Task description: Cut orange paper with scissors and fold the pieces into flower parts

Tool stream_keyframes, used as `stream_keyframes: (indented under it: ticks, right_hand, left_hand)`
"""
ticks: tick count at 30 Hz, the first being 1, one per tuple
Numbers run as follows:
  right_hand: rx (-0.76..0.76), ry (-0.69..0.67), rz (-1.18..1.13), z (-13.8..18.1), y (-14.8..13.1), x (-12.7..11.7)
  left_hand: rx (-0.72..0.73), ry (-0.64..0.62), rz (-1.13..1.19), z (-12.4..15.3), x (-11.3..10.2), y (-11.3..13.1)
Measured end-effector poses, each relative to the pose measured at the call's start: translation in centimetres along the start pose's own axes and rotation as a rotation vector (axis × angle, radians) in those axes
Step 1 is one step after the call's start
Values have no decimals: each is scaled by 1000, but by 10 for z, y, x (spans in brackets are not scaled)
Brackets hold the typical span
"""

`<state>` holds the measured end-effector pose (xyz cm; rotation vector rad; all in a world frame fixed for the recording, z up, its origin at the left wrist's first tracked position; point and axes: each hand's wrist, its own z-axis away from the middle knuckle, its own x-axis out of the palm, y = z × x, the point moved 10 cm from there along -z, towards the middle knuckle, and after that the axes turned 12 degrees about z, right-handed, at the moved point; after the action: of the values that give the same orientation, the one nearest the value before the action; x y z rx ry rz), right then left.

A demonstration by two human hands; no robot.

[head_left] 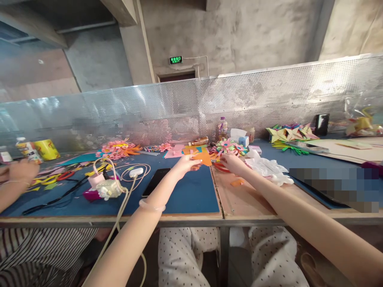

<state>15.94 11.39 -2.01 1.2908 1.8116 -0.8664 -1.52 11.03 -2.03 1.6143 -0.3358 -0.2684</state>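
My left hand (186, 163) pinches a piece of orange paper (204, 158) held just above the blue mat (191, 191). My right hand (231, 162) is closed close to the paper's right edge, over something red (220, 167) that I cannot make out. A small orange scrap (237, 182) lies on the wooden tabletop below my right wrist. A multicoloured paper flower (229, 147) sits just behind both hands.
A black phone (155, 181), a white charger with cables (136, 172) and crumpled white tissue (266, 166) lie near. Pink and orange paper flowers (118, 148), folded paper stars (289, 132) and a bottle (222, 126) stand before the perforated metal screen (269, 99). Another person's hand (20, 171) rests at left.
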Motion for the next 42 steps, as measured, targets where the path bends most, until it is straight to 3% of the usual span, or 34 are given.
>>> stream_keyframes:
  ticks: [4,8,12,17,21,28,31,34,42]
  right_hand:
    - [-33,-118,308,-2,17,17]
    - [-37,-182,391,-4,15,29]
    - [71,-158,402,-7,23,29]
    - [22,-121,323,-7,19,20]
    - [109,-69,301,-7,18,4]
    - [207,105,-139,1,-8,-28]
    - [146,88,-281,5,-27,-28]
    - [118,57,-342,9,-38,-25]
    - [27,47,-266,9,-46,-20]
  left_hand:
    - [4,67,-16,-1,-7,1]
    - [-5,60,-16,2,-4,3]
    - [-15,38,-30,4,0,5]
    - [-3,48,-22,5,0,7]
    - [-16,33,12,3,-1,2]
    - [-83,-244,105,9,24,-6]
    - [-54,-329,135,14,35,1]
    - [-48,-332,176,15,38,3]
    - [-70,-391,187,16,41,1]
